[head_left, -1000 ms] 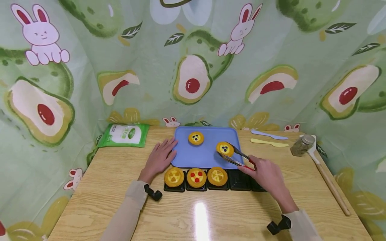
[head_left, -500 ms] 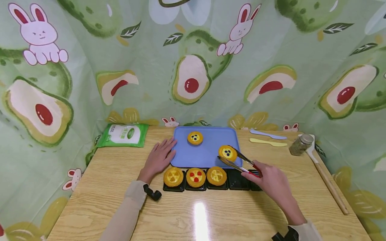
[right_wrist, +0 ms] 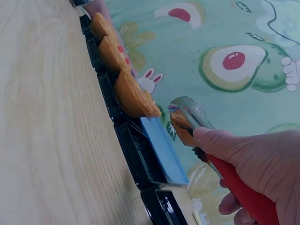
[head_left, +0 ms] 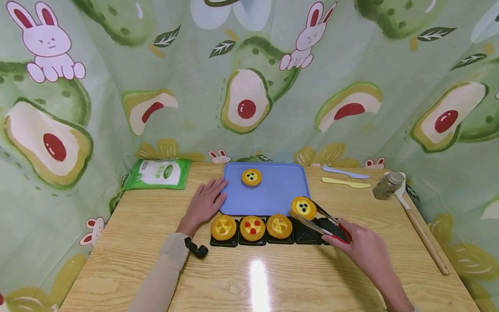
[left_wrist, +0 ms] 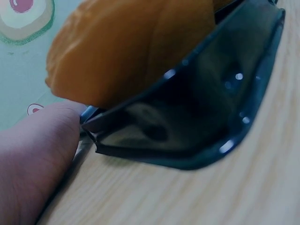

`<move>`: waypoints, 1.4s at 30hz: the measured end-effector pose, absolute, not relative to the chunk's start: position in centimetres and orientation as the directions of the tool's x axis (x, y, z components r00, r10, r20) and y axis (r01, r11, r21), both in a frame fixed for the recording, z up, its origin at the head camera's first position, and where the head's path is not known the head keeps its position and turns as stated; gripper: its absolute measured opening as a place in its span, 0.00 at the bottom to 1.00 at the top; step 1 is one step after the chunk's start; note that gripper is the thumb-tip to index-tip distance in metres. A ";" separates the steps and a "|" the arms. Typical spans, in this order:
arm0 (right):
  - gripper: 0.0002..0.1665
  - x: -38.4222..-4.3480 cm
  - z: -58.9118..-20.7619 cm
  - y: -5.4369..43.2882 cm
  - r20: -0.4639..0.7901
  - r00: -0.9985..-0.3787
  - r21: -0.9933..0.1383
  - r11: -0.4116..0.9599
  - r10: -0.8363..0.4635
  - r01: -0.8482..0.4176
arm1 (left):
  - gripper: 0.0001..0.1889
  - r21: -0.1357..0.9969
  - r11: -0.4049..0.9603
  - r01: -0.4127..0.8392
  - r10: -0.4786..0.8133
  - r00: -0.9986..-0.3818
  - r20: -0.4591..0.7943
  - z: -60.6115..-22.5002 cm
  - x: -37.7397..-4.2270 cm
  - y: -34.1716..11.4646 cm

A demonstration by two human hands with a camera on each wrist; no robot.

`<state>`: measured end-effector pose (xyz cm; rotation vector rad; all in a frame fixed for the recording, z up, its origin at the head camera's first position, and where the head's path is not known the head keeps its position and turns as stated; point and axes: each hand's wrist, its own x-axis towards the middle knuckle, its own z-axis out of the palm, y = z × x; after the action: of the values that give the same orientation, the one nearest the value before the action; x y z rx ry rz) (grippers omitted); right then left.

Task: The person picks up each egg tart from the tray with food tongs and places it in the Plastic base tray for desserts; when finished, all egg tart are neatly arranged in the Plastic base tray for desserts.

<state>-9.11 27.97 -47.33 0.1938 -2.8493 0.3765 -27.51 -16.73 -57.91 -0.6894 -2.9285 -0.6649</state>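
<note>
My right hand [head_left: 364, 247] grips red-handled tongs [head_left: 335, 232], whose tips pinch a tart with blueberries [head_left: 304, 207] at the tray's front right corner, above a black square holder [head_left: 308, 234]. In the right wrist view the tart [right_wrist: 182, 126] hangs raised off the holders. My left hand [head_left: 202, 203] lies flat with fingers extended, against the left edge of the blue tray [head_left: 273, 197]. Another blueberry tart [head_left: 251, 177] sits on that tray. In front, a row of black holders carries a yellow-topped tart [head_left: 224, 227], a red-dotted tart [head_left: 252, 228] and another yellow-topped tart [head_left: 279, 226].
A green and white packet [head_left: 157, 174] lies at the back left. To the tray's right are a blue knife [head_left: 345, 172] and a yellow knife [head_left: 345, 182]. A lidded glass jar [head_left: 387, 186] and a wooden-handled spatula [head_left: 425, 234] are at the far right.
The right hand and tongs have moved right and toward the front, carrying the blueberry tart from over the tray to its front right corner. The left hand stays in place.
</note>
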 end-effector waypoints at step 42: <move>0.34 -6.3 -48.2 28.8 0.036 -0.999 -0.267 0.964 0.009 -0.001 | 0.31 0.403 0.800 0.444 0.412 -0.895 0.169 -57.7 -27.2 -16.7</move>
<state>-6.26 28.81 -48.18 -0.0066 -3.0764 0.4182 -27.25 -16.66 -57.72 -0.6932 -2.9114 -0.6791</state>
